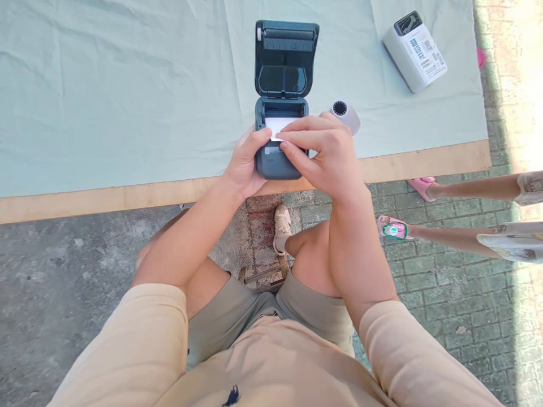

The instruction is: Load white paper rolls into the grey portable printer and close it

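Note:
A dark label printer [280, 167] with its lid [286, 51] flipped up sits at the table's front edge. My left hand [248, 155] grips its left side, thumb on the rim by the opening. White label paper [275, 127] shows inside the open compartment. My right hand [324, 150] reaches over the printer's right side, thumb and fingertips pinched together at the paper's edge. The right part of the compartment is hidden behind these fingers. Just beyond my right hand lies a white roll [351, 117] with a dark toothed core, partly covered by the hand.
A white box [418, 53] with a printed label lies at the back right of the cloth-covered table [127, 102]. Its wooden front edge [424, 158] is bare. Another person's legs [458, 237] in pink shoes stand to the right, on brick paving.

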Action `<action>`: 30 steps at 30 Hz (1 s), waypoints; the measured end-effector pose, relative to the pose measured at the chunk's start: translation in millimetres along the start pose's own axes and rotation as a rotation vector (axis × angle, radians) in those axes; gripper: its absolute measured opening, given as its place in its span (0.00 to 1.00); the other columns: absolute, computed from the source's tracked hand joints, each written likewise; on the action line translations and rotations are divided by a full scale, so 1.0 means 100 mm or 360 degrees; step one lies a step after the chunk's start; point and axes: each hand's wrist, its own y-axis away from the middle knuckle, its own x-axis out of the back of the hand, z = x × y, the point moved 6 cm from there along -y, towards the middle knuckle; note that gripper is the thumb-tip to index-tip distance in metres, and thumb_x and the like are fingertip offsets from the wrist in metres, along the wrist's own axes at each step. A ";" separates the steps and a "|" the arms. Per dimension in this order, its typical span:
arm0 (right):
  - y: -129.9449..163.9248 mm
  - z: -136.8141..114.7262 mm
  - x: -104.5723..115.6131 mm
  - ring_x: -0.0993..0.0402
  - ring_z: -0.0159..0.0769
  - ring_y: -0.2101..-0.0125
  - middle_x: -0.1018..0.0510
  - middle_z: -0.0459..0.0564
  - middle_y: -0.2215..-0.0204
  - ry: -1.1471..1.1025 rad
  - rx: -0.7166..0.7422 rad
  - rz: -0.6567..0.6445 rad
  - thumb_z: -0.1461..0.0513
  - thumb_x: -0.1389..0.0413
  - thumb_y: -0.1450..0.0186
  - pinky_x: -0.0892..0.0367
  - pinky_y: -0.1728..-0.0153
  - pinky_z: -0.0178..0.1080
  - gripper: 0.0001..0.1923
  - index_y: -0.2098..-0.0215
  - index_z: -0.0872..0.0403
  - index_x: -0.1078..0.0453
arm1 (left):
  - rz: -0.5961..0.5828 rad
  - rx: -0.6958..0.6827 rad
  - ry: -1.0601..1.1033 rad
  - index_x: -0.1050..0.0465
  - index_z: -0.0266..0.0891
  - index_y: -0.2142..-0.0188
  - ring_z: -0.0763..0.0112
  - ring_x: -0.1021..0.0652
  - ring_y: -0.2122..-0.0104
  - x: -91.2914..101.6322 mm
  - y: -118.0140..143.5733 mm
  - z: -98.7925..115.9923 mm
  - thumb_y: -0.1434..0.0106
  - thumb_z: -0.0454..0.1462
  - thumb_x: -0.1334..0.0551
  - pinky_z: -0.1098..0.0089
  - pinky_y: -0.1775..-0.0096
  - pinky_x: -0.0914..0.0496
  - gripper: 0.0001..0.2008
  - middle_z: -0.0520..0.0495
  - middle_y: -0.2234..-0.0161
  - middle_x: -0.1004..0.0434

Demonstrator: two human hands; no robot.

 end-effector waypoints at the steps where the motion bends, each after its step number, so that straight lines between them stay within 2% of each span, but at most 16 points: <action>1: 0.00 -0.01 0.01 0.27 0.36 0.58 0.19 0.45 0.52 -0.0021 0.0012 0.0015 0.53 0.51 0.22 0.34 0.53 0.45 0.19 0.53 0.46 0.17 | -0.0008 0.0000 -0.0005 0.27 0.35 0.57 0.73 0.19 0.63 0.00 0.00 0.01 0.39 0.40 0.33 0.75 0.59 0.21 0.12 0.48 0.62 0.20; 6: 0.01 -0.02 0.01 0.27 0.36 0.58 0.19 0.47 0.53 -0.0125 -0.0076 0.0008 0.50 0.47 0.23 0.34 0.52 0.45 0.19 0.55 0.48 0.16 | -0.0052 -0.0021 -0.0021 0.27 0.33 0.54 0.73 0.18 0.62 -0.01 0.00 0.02 0.44 0.41 0.27 0.76 0.58 0.20 0.22 0.47 0.62 0.20; 8: -0.01 -0.04 0.06 0.26 0.33 0.61 0.20 0.48 0.59 -0.0285 -0.0037 0.0185 0.51 0.48 0.23 0.33 0.55 0.42 0.21 0.65 0.52 0.19 | -0.0020 -0.0042 -0.0067 0.28 0.34 0.54 0.72 0.17 0.62 0.01 0.00 0.02 0.48 0.39 0.24 0.75 0.59 0.20 0.25 0.48 0.63 0.20; 10: -0.01 0.01 0.17 0.27 0.31 0.63 0.23 0.50 0.65 -0.0411 -0.0080 0.0539 0.49 0.49 0.22 0.33 0.60 0.38 0.25 0.70 0.56 0.26 | -0.0005 -0.0055 -0.0128 0.30 0.35 0.54 0.64 0.16 0.57 0.03 0.00 0.01 0.52 0.39 0.23 0.70 0.56 0.19 0.28 0.46 0.60 0.19; 11: 0.00 0.05 0.22 0.27 0.31 0.61 0.24 0.50 0.64 -0.0443 -0.0132 0.0730 0.48 0.50 0.23 0.32 0.60 0.37 0.25 0.68 0.56 0.28 | -0.0017 -0.0048 -0.0163 0.30 0.36 0.53 0.58 0.16 0.53 0.03 0.00 0.00 0.53 0.40 0.22 0.66 0.54 0.18 0.31 0.45 0.57 0.19; 13: 0.02 0.14 0.29 0.27 0.34 0.49 0.26 0.51 0.53 -0.0505 -0.0215 0.1000 0.48 0.49 0.24 0.30 0.53 0.38 0.18 0.55 0.53 0.30 | -0.0052 -0.0049 -0.0244 0.31 0.37 0.50 0.49 0.18 0.46 0.04 0.00 -0.01 0.56 0.42 0.20 0.60 0.52 0.17 0.36 0.42 0.52 0.19; 14: 0.02 0.17 0.29 0.30 0.35 0.42 0.29 0.51 0.45 -0.0580 -0.0240 0.1044 0.48 0.47 0.26 0.30 0.47 0.39 0.18 0.47 0.51 0.34 | -0.0085 -0.0056 -0.0282 0.32 0.36 0.49 0.46 0.19 0.44 0.04 0.01 -0.01 0.57 0.42 0.19 0.59 0.52 0.17 0.39 0.40 0.50 0.20; 15: 0.01 0.20 0.29 0.35 0.35 0.36 0.35 0.51 0.38 -0.0710 -0.0244 0.1046 0.49 0.45 0.28 0.31 0.40 0.40 0.22 0.41 0.50 0.40 | -0.0125 -0.0064 -0.0318 0.32 0.36 0.48 0.44 0.20 0.43 0.04 0.02 -0.02 0.58 0.43 0.19 0.58 0.53 0.17 0.41 0.39 0.48 0.20; 17: -0.04 0.22 0.25 0.39 0.35 0.32 0.42 0.54 0.34 -0.1014 -0.0246 0.0977 0.51 0.42 0.32 0.36 0.33 0.40 0.31 0.37 0.50 0.50 | -0.0202 -0.0073 -0.0371 0.34 0.37 0.45 0.42 0.21 0.41 0.03 0.03 -0.03 0.58 0.44 0.18 0.58 0.54 0.17 0.43 0.37 0.45 0.22; 19: -0.05 0.23 0.24 0.32 0.36 0.41 0.36 0.59 0.42 -0.1152 -0.0254 0.1009 0.48 0.43 0.32 0.33 0.37 0.41 0.32 0.39 0.53 0.50 | -0.0250 -0.0073 -0.0402 0.34 0.38 0.45 0.42 0.21 0.41 0.04 0.02 -0.04 0.57 0.45 0.18 0.57 0.54 0.17 0.44 0.37 0.44 0.22; 20: -0.05 0.23 0.26 0.30 0.36 0.49 0.33 0.57 0.50 -0.1139 -0.0240 0.1079 0.47 0.44 0.32 0.31 0.40 0.41 0.30 0.41 0.54 0.47 | -0.0262 -0.0067 -0.0412 0.35 0.39 0.45 0.41 0.21 0.41 0.05 0.01 -0.05 0.57 0.45 0.18 0.57 0.54 0.17 0.44 0.37 0.44 0.22; 22: -0.02 0.23 0.29 0.32 0.33 0.60 0.35 0.51 0.63 -0.1025 -0.0204 0.1193 0.46 0.47 0.30 0.29 0.43 0.41 0.24 0.46 0.54 0.42 | -0.0276 -0.0054 -0.0408 0.37 0.40 0.45 0.40 0.21 0.40 0.06 -0.01 -0.08 0.59 0.45 0.17 0.55 0.53 0.17 0.46 0.38 0.44 0.22; 24: -0.02 0.23 0.26 0.31 0.30 0.60 0.32 0.50 0.61 -0.0954 -0.0165 0.1136 0.49 0.49 0.29 0.29 0.44 0.38 0.19 0.48 0.52 0.41 | -0.0278 -0.0044 -0.0382 0.38 0.41 0.44 0.40 0.24 0.37 0.07 -0.03 -0.09 0.61 0.45 0.17 0.53 0.49 0.17 0.49 0.39 0.43 0.22; 26: -0.05 0.23 0.17 0.28 0.30 0.50 0.29 0.50 0.50 -0.0890 -0.0155 0.0893 0.49 0.48 0.28 0.29 0.43 0.38 0.21 0.43 0.49 0.43 | -0.0264 -0.0058 -0.0346 0.39 0.42 0.44 0.41 0.27 0.34 0.07 -0.04 -0.08 0.62 0.46 0.16 0.52 0.45 0.18 0.50 0.40 0.43 0.22; 28: -0.07 0.22 0.07 0.32 0.34 0.37 0.34 0.49 0.38 -0.0800 -0.0157 0.0655 0.45 0.47 0.29 0.30 0.37 0.40 0.26 0.39 0.46 0.45 | -0.0246 -0.0070 -0.0313 0.40 0.44 0.45 0.43 0.28 0.33 0.06 -0.02 -0.06 0.63 0.46 0.16 0.53 0.43 0.19 0.50 0.42 0.45 0.21; 30: -0.08 0.22 -0.03 0.39 0.37 0.30 0.38 0.50 0.33 -0.0686 -0.0264 0.0447 0.46 0.45 0.30 0.35 0.30 0.41 0.29 0.37 0.45 0.46 | -0.0222 -0.0067 -0.0299 0.39 0.45 0.45 0.44 0.26 0.34 0.04 0.03 -0.03 0.61 0.45 0.17 0.54 0.44 0.19 0.48 0.44 0.46 0.20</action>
